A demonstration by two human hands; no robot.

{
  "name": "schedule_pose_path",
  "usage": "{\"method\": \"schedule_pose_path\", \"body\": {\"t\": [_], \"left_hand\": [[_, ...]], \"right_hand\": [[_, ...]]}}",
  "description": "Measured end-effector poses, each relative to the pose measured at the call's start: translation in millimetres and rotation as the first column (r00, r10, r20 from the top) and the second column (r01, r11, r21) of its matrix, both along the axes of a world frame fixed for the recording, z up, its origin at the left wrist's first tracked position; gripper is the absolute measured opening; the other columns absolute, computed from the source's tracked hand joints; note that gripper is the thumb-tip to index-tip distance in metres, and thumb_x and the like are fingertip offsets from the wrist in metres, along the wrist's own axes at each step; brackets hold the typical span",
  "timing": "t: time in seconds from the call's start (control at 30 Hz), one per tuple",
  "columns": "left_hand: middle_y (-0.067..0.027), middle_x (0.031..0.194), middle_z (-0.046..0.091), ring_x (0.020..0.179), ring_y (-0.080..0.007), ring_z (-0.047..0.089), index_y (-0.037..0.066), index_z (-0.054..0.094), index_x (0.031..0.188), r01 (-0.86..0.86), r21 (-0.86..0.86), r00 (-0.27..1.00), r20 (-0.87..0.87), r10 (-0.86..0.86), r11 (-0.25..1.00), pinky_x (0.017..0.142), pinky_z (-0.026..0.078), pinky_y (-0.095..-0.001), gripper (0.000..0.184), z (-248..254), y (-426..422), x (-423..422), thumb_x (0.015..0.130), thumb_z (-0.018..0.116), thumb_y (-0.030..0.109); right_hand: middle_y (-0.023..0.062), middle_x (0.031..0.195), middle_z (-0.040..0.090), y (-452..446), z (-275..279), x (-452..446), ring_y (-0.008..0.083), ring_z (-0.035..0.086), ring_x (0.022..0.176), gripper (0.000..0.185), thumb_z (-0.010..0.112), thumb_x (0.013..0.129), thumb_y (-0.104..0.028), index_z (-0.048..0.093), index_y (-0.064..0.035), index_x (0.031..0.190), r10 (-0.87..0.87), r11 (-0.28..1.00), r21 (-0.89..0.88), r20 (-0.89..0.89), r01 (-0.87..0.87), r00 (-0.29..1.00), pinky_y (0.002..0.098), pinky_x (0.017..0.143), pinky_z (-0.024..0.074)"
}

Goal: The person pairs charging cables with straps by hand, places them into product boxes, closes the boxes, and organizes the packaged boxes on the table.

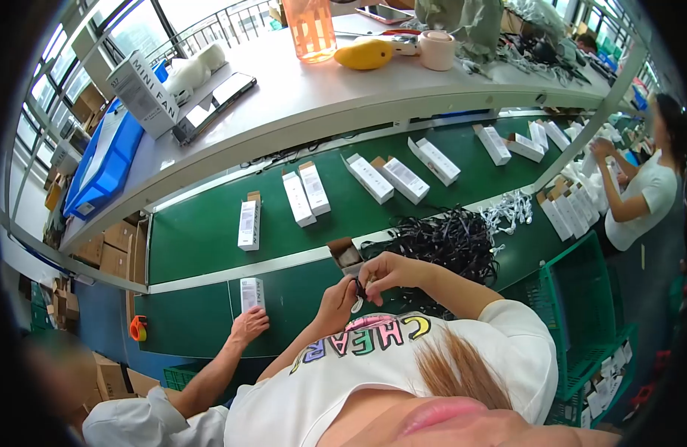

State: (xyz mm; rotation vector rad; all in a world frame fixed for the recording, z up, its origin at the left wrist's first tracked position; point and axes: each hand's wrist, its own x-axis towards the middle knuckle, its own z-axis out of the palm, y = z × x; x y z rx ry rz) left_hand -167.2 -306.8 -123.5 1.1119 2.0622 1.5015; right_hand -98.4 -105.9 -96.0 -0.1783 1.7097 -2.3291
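Both hands are at the near bench (202,324), close together in front of the wearer's white shirt (462,372). Left hand (336,304): fingers closed on a small black strap (360,288), a white piece (357,305) hanging at its lower end. Right hand (384,274): fingertips pinched on the same strap, from the other side. Exact finger contact partly hidden.

Just beyond the hands: an open box (346,255), brown flap raised, pale contents inside. Beside it, to the right, a tangled heap of black straps (451,242); white cords (507,211) lie against the heap's far right side.

To the left, a co-worker's hand (250,324) touches a white carton (251,293) on the bench. An orange tape dispenser (137,328) sits at the bench's left end.

Beyond a pale rail, white cartons (306,190) lie spaced along a green belt (202,216). Shelf (276,89) above: yellow object (363,54), pink cup (437,51), blue tray (105,164), upright "MINI FAN" box (143,95). At right, a second co-worker (645,179) stands near grouped cartons (568,208); green crates (582,298) nearby.
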Motion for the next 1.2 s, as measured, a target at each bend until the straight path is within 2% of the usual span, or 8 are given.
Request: {"method": "schedule_pose_path", "body": {"t": [0.1,0.27,0.33,0.43,0.53,0.97,1.13,1.2], "left_hand": [[-0.0044,0.068,0.053,0.054,-0.0159,0.049,0.006,0.05,0.091,0.097,0.229,0.76,0.612,-0.22,0.969,0.052,0.04,-0.026,0.02,-12.8,2.5,-3.9,0.102,0.042,0.021],[-0.0043,0.073,0.052,0.058,-0.0127,0.048,0.006,0.05,0.096,0.046,0.532,0.343,0.787,-0.514,0.845,0.054,0.04,-0.0248,0.023,-31.8,1.2,-0.9,0.103,0.037,0.024],[-0.0077,0.088,0.055,0.07,-0.0138,0.052,0.003,0.053,0.109,0.011,0.297,0.519,0.814,-0.26,0.955,0.065,0.046,-0.0258,0.026,-18.1,3.9,-0.3,0.101,0.043,0.026],[-0.0119,0.104,0.058,0.084,-0.0147,0.055,0.001,0.051,0.12,-0.134,0.306,0.977,0.202,0.073,0.943,0.073,0.048,-0.0277,0.036,-64.2,12.0,-26.9,0.091,0.061,0.021],[-0.0087,0.131,0.046,0.081,-0.0142,0.056,0.009,0.036,0.139,-0.405,0.243,0.891,-0.112,0.44,0.882,0.064,0.048,-0.0257,0.077,-71.2,9.8,-66.0,0.077,0.08,0.022],[-0.0037,0.085,0.069,0.07,-0.0181,0.06,0.007,0.067,0.096,0.247,-0.513,0.961,0.024,-0.274,0.822,0.067,0.049,-0.0304,0.031,-93.7,62.1,-147.6,0.077,0.071,0.031],[-0.002,0.083,0.069,0.065,-0.017,0.059,0.008,0.069,0.098,0.057,-0.487,0.879,-0.39,-0.275,0.872,0.065,0.049,-0.0292,0.028,-84.8,57.7,-127.9,0.079,0.068,0.029],[-0.0022,0.081,0.068,0.064,-0.0161,0.059,0.008,0.07,0.099,0.081,-0.469,0.94,-0.259,-0.224,0.879,0.063,0.049,-0.0279,0.026,-82.0,55.2,-128.1,0.081,0.068,0.027]], "right_hand": [[0.0046,0.091,0.066,-3.7,2.0,1.5,0.0129,0.058,0.072,0.012,0.065,0.084,0.003,0.062,-0.0037,0.093,-0.002,0.999,0.036,-0.132,0.007,0.991,0.0218,0.067,0.0497],[0.0096,0.11,0.061,-21.0,0.0,4.8,0.0152,0.059,0.088,0.014,0.066,0.082,0.006,0.06,-0.0053,0.088,-0.132,0.969,0.127,-0.461,0.213,0.877,0.0228,0.075,0.0481],[0.0089,0.108,0.064,-19.7,-10.8,-0.5,0.0159,0.058,0.087,0.014,0.068,0.081,0.003,0.057,-0.0063,0.085,-0.185,0.933,0.195,-0.461,0.303,0.868,0.0263,0.079,0.0452],[0.0052,0.097,0.067,-5.1,-22.0,-10.5,0.0142,0.056,0.083,0.014,0.069,0.077,0.005,0.059,-0.0049,0.079,-0.255,0.933,0.153,-0.358,0.326,0.898,0.0244,0.077,0.0438],[0.0061,0.101,0.065,5.5,-16.8,-19.9,0.0135,0.058,0.09,0.017,0.065,0.077,0.01,0.062,-0.0044,0.085,-0.392,0.919,-0.019,-0.154,0.394,0.907,0.0238,0.086,0.0456],[0.004,0.097,0.064,-6.9,-100.4,-61.8,0.0107,0.06,0.085,0.027,0.066,0.081,0.007,0.057,-0.0038,0.104,-0.333,0.914,0.146,-0.26,0.378,0.906,0.0208,0.079,0.0486],[0.005,0.098,0.065,-2.1,-104.8,-53.4,0.0156,0.062,0.088,0.023,0.065,0.081,0.005,0.058,-0.0028,0.102,-0.274,0.727,0.524,-0.372,0.444,0.887,0.0253,0.082,0.0502],[0.006,0.099,0.066,-0.1,-98.7,-54.8,0.0191,0.062,0.089,0.023,0.064,0.08,0.004,0.058,-0.0029,0.101,-0.043,0.39,0.769,-0.534,0.506,0.844,0.0281,0.082,0.0505]]}}
